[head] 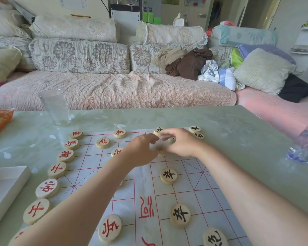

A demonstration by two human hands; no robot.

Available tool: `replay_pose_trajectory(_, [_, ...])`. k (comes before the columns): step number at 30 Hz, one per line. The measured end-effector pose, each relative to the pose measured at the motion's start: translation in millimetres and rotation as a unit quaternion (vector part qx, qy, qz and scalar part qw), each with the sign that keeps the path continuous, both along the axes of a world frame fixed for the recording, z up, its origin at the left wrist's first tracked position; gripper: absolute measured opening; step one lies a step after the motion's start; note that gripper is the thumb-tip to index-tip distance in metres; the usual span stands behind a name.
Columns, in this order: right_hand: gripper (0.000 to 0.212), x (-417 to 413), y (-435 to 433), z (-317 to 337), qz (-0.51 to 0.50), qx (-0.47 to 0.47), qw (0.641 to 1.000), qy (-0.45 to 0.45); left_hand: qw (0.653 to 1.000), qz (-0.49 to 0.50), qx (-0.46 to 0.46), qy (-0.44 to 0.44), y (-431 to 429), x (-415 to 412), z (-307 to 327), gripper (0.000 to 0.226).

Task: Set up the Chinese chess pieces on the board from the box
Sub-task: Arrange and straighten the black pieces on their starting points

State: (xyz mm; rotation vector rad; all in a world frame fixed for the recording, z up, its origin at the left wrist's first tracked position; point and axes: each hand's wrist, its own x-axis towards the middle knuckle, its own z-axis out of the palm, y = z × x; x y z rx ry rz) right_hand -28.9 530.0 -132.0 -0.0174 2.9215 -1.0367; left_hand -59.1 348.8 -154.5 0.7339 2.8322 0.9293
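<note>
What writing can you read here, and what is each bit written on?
"車": red piece, black piece
"馬": red piece, black piece
"相": red piece
"士": two red pieces
"帥": red piece
"兵": three red pieces
"炮": red piece, black piece
"卒": three black pieces
"河": board
Wall sheet, snack packet: too blurred to read.

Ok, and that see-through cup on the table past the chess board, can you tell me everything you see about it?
The cup is a tall clear tumbler, glass or plastic by its look, a bit wider at the rim than at the base. It stands upright on the glossy pale green table, beyond the far left corner of the chess board and apart from the nearest red piece. It looks empty, though that is hard to be sure of. Only the table touches it.
</note>
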Motion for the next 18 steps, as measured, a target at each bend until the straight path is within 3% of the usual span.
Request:
replay_pose_trajectory(3, [0.049, -11, 7, 12, -0.033, 0.002, 0.999, 0.035, 0.999, 0.027, 0.021, 0.034, -4, -6, 2, 0.042])
replay_pose_trajectory(6, [0.045, -27, 11, 14, -0.051, 0.06, 0.995, 0.056, 0.997, 0.057, 0.017, 0.047, 0, -16, 2, 0.039])
replay_pose_trajectory(18, [0.051, -77, 5, -1, -0.002, 0.135, 0.991, 0.001, 0.997, 0.079, -0.015, 0.016, 29, -53, -5, 0.038])
